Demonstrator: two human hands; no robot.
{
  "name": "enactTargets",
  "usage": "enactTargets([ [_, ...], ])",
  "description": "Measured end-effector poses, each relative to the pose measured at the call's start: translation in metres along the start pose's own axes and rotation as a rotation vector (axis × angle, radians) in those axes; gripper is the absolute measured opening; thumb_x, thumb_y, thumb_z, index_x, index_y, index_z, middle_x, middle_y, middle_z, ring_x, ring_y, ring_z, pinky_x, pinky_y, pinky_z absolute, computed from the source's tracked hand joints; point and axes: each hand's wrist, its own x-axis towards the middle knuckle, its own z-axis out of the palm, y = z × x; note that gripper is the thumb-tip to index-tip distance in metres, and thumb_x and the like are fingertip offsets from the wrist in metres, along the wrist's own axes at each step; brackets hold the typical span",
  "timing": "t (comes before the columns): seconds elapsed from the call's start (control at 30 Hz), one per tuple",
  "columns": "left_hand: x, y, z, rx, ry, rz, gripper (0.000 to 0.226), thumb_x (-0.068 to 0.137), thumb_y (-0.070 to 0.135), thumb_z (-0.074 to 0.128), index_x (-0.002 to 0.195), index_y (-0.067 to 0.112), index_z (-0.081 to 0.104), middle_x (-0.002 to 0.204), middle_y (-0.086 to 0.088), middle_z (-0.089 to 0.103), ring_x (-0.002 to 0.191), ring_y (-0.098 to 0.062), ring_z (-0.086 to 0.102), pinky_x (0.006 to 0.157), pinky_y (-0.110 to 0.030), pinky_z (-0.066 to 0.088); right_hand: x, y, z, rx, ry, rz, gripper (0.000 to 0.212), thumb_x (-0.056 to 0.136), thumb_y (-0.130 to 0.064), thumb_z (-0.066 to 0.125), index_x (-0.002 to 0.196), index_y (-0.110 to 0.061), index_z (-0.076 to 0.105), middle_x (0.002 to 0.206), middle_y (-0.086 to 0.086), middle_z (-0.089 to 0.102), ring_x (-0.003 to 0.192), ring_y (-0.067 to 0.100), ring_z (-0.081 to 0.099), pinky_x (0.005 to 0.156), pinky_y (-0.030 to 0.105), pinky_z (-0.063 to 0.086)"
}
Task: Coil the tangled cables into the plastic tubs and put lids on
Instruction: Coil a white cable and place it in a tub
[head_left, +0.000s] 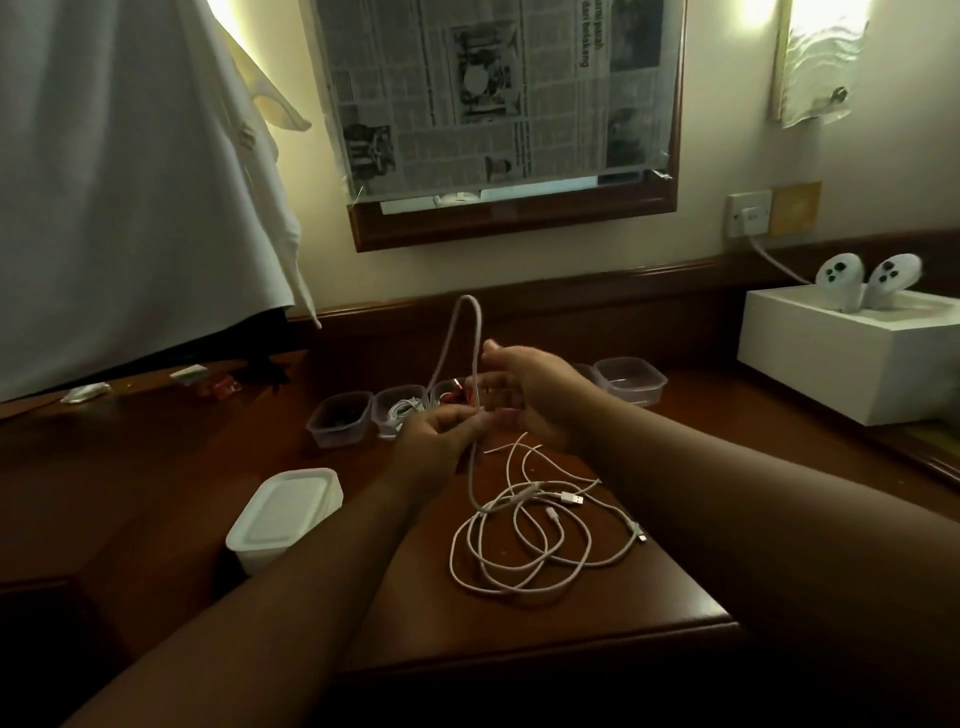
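Note:
A tangle of white cables (530, 540) lies on the wooden desk (182, 467) in front of me. One strand rises from it into a tall loop (470, 312) above my hands. My left hand (436, 434) pinches that strand low down. My right hand (524, 389) holds the loop's other side, fingers curled round it. Behind my hands stands a row of clear tubs: one with dark contents (340, 418), one with a white cable (402, 410), one with something red (452, 397). Another clear tub (631, 382) sits right of my hand. A stack of white lids (285, 517) rests at left.
A white box (841, 353) with two white controllers (865, 280) stands at the right, a cord running to a wall socket (748, 213). White cloth (130, 182) hangs at the left. Small wrappers (83, 392) lie near the desk's back left. The desk's front edge (545, 647) is close.

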Motion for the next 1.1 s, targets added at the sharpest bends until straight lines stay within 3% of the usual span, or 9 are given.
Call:
enactTargets([
  [0.13, 0.0, 0.004, -0.002, 0.122, 0.122, 0.138, 0.015, 0.094, 0.022, 0.064, 0.081, 0.02, 0.07, 0.073, 0.003, 0.067, 0.067, -0.003, 0.062, 0.058, -0.015, 0.047, -0.004, 0.013, 0.004, -0.25, -0.091, 0.066, 0.033, 0.101, -0.033, 0.05, 0.119, -0.007, 0.059, 0.099, 0.009, 0.066, 0.087, 0.019, 0.066, 0.076, 0.032, 0.054],
  [0.27, 0.005, 0.003, -0.009, 0.07, 0.251, 0.036, 0.021, 0.094, 0.024, 0.065, 0.076, 0.017, 0.069, 0.073, -0.001, 0.068, 0.073, -0.015, 0.063, 0.068, -0.029, 0.051, -0.01, 0.027, 0.005, -0.364, -0.19, 0.298, 0.028, 0.098, -0.044, 0.053, 0.108, -0.019, 0.057, 0.11, 0.011, 0.065, 0.103, 0.027, 0.066, 0.086, 0.039, 0.055],
  [0.5, 0.002, 0.004, -0.009, -0.373, 0.172, -0.118, 0.018, 0.097, 0.028, 0.059, 0.092, 0.016, 0.072, 0.068, 0.005, 0.068, 0.07, -0.015, 0.059, 0.061, -0.031, 0.046, -0.014, 0.044, 0.007, -0.421, -0.227, 0.304, 0.03, 0.1, -0.029, 0.054, 0.122, -0.01, 0.06, 0.102, 0.007, 0.064, 0.09, 0.017, 0.063, 0.081, 0.035, 0.053],
  [0.6, 0.003, 0.009, -0.01, -0.443, 0.16, -0.203, 0.027, 0.1, 0.035, 0.052, 0.093, 0.019, 0.073, 0.07, 0.004, 0.071, 0.072, -0.016, 0.062, 0.064, -0.031, 0.045, -0.013, 0.045, 0.007, -0.186, -0.089, 0.253, 0.024, 0.104, -0.026, 0.043, 0.111, -0.009, 0.059, 0.098, 0.009, 0.064, 0.085, 0.018, 0.062, 0.08, 0.033, 0.053],
  [0.7, 0.0, 0.011, -0.01, -0.147, 0.129, -0.36, 0.044, 0.099, 0.048, 0.047, 0.092, 0.013, 0.073, 0.073, -0.001, 0.069, 0.064, -0.013, 0.055, 0.056, -0.026, 0.035, -0.015, 0.036, 0.001, 0.152, 0.035, 0.123, 0.027, 0.106, -0.031, 0.037, 0.108, -0.01, 0.055, 0.089, 0.011, 0.064, 0.084, 0.023, 0.066, 0.075, 0.035, 0.055],
  [0.83, -0.02, 0.025, -0.01, -0.008, -0.222, -0.507, 0.064, 0.098, 0.06, 0.037, 0.1, 0.007, 0.073, 0.08, -0.006, 0.072, 0.068, -0.015, 0.059, 0.057, -0.027, 0.036, -0.012, 0.024, -0.014, 0.247, 0.165, 0.025, 0.031, 0.105, -0.041, 0.038, 0.107, -0.015, 0.055, 0.074, 0.004, 0.053, 0.058, 0.014, 0.056, 0.057, 0.027, 0.049],
  [0.93, -0.031, 0.042, -0.008, -0.326, -0.29, -0.364, 0.068, 0.097, 0.062, 0.03, 0.093, 0.013, 0.077, 0.079, -0.006, 0.071, 0.067, -0.014, 0.061, 0.061, -0.029, 0.038, -0.006, 0.022, -0.025, 0.269, 0.251, -0.029, 0.032, 0.105, -0.041, 0.037, 0.106, -0.015, 0.055, 0.067, 0.0, 0.044, 0.049, 0.009, 0.04, 0.046, 0.024, 0.038],
  [1.0, -0.029, 0.048, -0.008, -0.543, -0.085, -0.181, 0.057, 0.099, 0.054, 0.037, 0.088, 0.013, 0.076, 0.074, -0.004, 0.066, 0.066, -0.015, 0.059, 0.06, -0.03, 0.039, -0.005, 0.022, -0.03, 0.335, 0.239, -0.058, 0.032, 0.105, -0.04, 0.036, 0.104, -0.013, 0.053, 0.059, -0.003, 0.038, 0.045, 0.009, 0.032, 0.043, 0.024, 0.031],
  [1.1, -0.02, 0.041, -0.013, -0.179, 0.222, 0.117, 0.024, 0.099, 0.039, 0.053, 0.1, 0.02, 0.068, 0.089, 0.004, 0.064, 0.079, -0.01, 0.059, 0.065, -0.027, 0.045, -0.008, 0.019, -0.034, 0.37, 0.183, -0.086, 0.031, 0.105, -0.039, 0.04, 0.09, -0.015, 0.053, 0.055, -0.005, 0.033, 0.044, 0.009, 0.027, 0.043, 0.025, 0.024],
])
